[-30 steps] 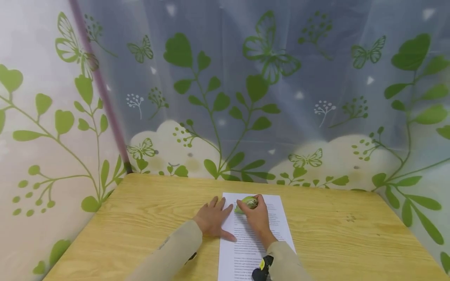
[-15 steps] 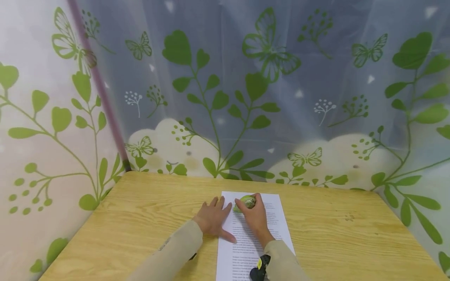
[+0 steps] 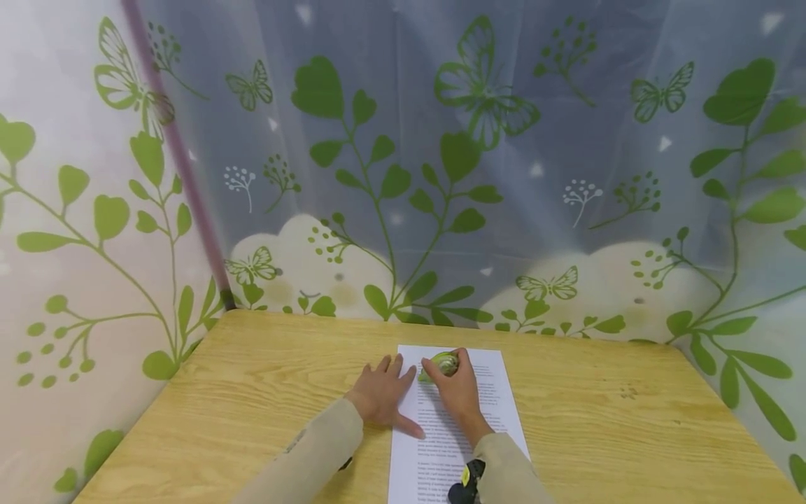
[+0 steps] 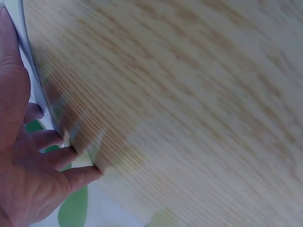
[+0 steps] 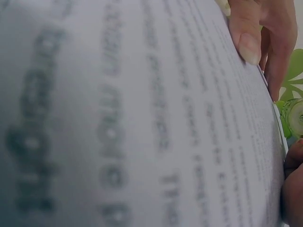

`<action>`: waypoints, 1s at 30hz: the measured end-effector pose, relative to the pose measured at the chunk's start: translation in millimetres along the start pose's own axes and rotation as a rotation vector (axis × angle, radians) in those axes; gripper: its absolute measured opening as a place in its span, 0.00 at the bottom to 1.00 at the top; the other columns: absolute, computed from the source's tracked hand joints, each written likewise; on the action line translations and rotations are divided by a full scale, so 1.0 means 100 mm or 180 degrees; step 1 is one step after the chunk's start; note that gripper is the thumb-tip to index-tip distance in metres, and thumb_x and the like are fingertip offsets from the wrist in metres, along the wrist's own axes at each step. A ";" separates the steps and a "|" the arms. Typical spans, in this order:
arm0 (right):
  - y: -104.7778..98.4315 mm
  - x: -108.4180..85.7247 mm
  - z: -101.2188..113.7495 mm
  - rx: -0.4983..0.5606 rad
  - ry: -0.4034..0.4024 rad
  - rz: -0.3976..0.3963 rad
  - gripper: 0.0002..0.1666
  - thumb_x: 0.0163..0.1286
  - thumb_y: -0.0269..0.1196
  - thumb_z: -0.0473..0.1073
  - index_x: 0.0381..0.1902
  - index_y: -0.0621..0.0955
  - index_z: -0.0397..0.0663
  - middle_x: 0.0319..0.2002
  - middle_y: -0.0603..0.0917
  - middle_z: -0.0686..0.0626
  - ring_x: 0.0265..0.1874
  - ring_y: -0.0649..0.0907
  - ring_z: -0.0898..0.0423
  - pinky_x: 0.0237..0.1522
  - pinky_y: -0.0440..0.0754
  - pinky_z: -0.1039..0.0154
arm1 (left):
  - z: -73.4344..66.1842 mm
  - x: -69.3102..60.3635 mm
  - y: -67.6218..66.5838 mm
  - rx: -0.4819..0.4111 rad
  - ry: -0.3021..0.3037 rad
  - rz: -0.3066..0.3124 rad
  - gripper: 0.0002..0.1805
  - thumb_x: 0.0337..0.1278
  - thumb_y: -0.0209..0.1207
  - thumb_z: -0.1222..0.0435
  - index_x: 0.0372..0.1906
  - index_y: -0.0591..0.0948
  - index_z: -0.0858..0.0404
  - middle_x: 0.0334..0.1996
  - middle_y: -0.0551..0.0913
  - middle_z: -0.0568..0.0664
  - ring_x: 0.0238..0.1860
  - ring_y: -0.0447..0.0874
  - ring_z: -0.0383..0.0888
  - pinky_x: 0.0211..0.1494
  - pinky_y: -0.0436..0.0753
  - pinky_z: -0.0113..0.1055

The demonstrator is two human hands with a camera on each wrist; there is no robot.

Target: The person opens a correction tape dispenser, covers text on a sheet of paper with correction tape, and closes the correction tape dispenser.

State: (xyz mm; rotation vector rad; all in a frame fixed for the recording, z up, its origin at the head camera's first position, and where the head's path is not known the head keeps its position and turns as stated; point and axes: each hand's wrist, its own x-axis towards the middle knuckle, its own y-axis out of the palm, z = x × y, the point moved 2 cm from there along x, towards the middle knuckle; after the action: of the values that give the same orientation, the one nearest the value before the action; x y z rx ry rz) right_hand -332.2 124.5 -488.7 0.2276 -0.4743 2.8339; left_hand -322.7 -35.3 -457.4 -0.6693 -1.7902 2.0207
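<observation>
Paper [image 3: 443, 448] with printed lines lies on the wooden table [image 3: 604, 406], running off the near side of the head view. Left hand [image 3: 383, 393] is spread wide across its left edge, thumb on the sheet. Right hand [image 3: 462, 388] pinches a small green tool [image 3: 448, 364] between thumb and fingers, over print near the far end; can't tell if its tip touches. Beige sleeves [image 3: 315, 448] on both arms. Leaf-print curtain [image 3: 397, 161] hangs behind the table.

Head view forward-down, wrist views close, paper [image 3: 434, 455] shared
</observation>
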 end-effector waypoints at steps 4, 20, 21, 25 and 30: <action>0.00 -0.01 0.01 0.0053 -0.0010 0.0052 0.25 0.60 0.70 0.51 0.41 0.69 0.43 0.35 0.78 0.46 0.31 0.78 0.56 0.35 0.76 0.61 | 0.00 -0.01 0.00 -0.0022 -0.0020 0.0003 0.65 0.29 0.50 0.20 0.74 0.59 0.55 0.72 0.56 0.61 0.69 0.56 0.60 0.62 0.64 0.60; 0.03 -0.02 -0.01 -0.0119 -0.0086 0.0092 0.27 0.59 0.70 0.54 0.42 0.69 0.44 0.34 0.78 0.47 0.30 0.78 0.57 0.35 0.76 0.61 | -0.01 -0.01 0.01 0.0056 -0.0011 0.0026 0.64 0.29 0.49 0.19 0.74 0.59 0.54 0.72 0.56 0.60 0.69 0.56 0.59 0.62 0.64 0.59; 0.03 -0.02 -0.01 -0.0129 -0.0101 0.0089 0.27 0.59 0.70 0.54 0.42 0.69 0.44 0.34 0.78 0.47 0.30 0.78 0.57 0.35 0.77 0.61 | 0.00 -0.01 0.02 0.0053 -0.0015 0.0026 0.64 0.29 0.49 0.20 0.74 0.59 0.54 0.72 0.56 0.60 0.69 0.56 0.59 0.62 0.64 0.59; 0.03 -0.02 -0.02 -0.0185 -0.0136 0.0056 0.26 0.59 0.70 0.52 0.41 0.68 0.45 0.33 0.78 0.48 0.30 0.78 0.56 0.36 0.77 0.60 | 0.00 0.01 0.04 0.0017 -0.0021 0.0020 0.65 0.29 0.50 0.20 0.74 0.59 0.54 0.72 0.55 0.60 0.70 0.56 0.60 0.62 0.63 0.60; 0.02 0.00 -0.01 -0.0257 -0.0213 0.0026 0.24 0.61 0.69 0.48 0.41 0.67 0.44 0.33 0.79 0.47 0.31 0.79 0.55 0.36 0.78 0.60 | 0.00 0.03 0.04 -0.0033 -0.0021 0.0027 0.65 0.28 0.49 0.19 0.74 0.58 0.54 0.72 0.54 0.60 0.70 0.55 0.60 0.62 0.63 0.60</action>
State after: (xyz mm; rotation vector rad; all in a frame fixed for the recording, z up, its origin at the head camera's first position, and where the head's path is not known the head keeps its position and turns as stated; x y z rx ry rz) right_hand -332.4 123.3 -490.5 0.3061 -0.6038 2.8151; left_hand -325.0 -34.6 -461.2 -0.6753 -1.8058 2.0228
